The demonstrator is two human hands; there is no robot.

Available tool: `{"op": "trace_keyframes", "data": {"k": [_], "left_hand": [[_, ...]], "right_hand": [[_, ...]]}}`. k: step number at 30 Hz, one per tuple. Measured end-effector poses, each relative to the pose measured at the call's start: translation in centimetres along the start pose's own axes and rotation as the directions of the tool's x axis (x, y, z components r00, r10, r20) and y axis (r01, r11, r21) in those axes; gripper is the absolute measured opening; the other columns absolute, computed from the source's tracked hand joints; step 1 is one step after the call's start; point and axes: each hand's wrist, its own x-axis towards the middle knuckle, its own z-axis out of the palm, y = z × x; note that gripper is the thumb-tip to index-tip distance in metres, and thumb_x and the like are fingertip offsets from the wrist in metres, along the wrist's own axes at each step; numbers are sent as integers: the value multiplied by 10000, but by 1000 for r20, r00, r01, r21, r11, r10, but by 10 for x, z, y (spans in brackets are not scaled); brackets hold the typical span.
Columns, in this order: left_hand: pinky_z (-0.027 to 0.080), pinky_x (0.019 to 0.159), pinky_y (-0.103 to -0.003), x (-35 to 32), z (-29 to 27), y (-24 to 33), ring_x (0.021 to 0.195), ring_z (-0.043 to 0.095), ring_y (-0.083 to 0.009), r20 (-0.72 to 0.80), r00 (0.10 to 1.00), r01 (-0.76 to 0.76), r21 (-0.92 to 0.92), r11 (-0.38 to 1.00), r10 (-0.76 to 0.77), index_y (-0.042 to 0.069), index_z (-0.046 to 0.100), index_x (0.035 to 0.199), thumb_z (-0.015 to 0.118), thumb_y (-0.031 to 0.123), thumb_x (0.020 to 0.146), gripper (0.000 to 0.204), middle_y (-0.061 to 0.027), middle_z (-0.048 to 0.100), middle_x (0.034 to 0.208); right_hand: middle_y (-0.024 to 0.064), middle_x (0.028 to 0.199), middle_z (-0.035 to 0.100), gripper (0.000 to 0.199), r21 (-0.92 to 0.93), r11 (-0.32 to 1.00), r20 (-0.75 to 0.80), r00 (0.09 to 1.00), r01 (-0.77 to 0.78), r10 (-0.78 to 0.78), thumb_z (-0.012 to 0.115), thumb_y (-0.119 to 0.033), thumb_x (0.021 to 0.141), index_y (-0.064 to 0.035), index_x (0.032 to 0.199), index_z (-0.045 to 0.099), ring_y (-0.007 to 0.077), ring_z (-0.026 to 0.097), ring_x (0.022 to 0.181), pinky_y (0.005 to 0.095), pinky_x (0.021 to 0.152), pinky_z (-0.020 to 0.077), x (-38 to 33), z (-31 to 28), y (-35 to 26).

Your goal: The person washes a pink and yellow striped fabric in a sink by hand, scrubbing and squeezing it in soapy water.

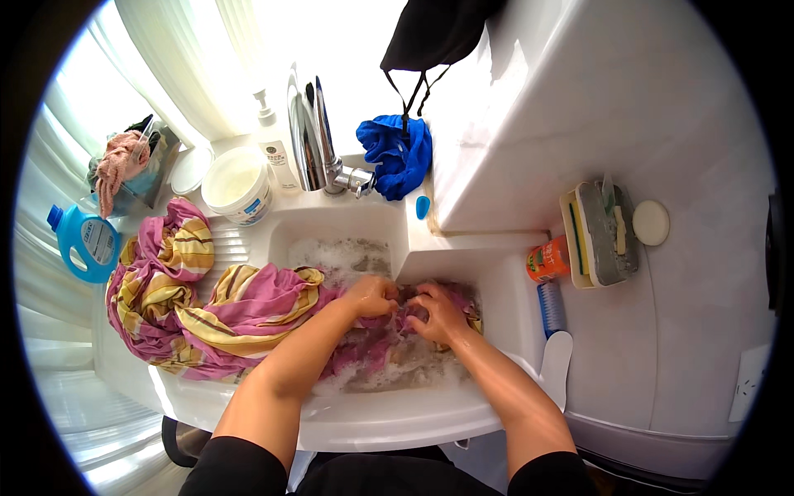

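From the head camera, the forearms entered nearest, at six o'clock, and reached up into a white sink [496,285] full of grey, soapy water. The left hand [372,296] was clenched on a bunch of the pink and yellow striped cloth [248,310], and the right hand [436,312] was clenched on the same cloth just beside it, knuckles almost meeting at the picture's centre. Most of the cloth trailed out toward nine o'clock, heaped over the ribbed drainer, and only the gripped end lay in the suds.

To scrub well, it looked best to keep both fists close, rub one fold against the other under the water, and feed fresh cloth in from the heap bit by bit.

At twelve o'clock stood the chrome tap [318,140], with a blue rag [397,157] beside it and a white tub [236,183] at eleven. A blue detergent bottle [85,241] sat at nine, a scrubbing brush [550,307] at three.
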Motion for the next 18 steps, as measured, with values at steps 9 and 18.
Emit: {"op": "trace_keyframes", "data": {"k": [9,18], "left_hand": [[364,978,-481,-25,46,16,1097,502,-408,-339,843,377,-181,908,-418,84,632,1102,287,667,876,714,-187,621,1080],[356,968,-498,-123,71,32,1149,478,-377,-546,813,-116,187,975,201,105,583,1210,474,480,888,506,-191,522,1260]], "right_hand": [[186,1370,423,823,634,253,253,504,-731,826,372,-696,850,-19,1304,482,333,398,1263,438,1034,322,-12,25,-4],[212,1474,228,823,-232,942,286,908,-244,305,716,-606,649,-173,1305,473,384,246,1328,665,945,296,-66,-19,-64]]}}
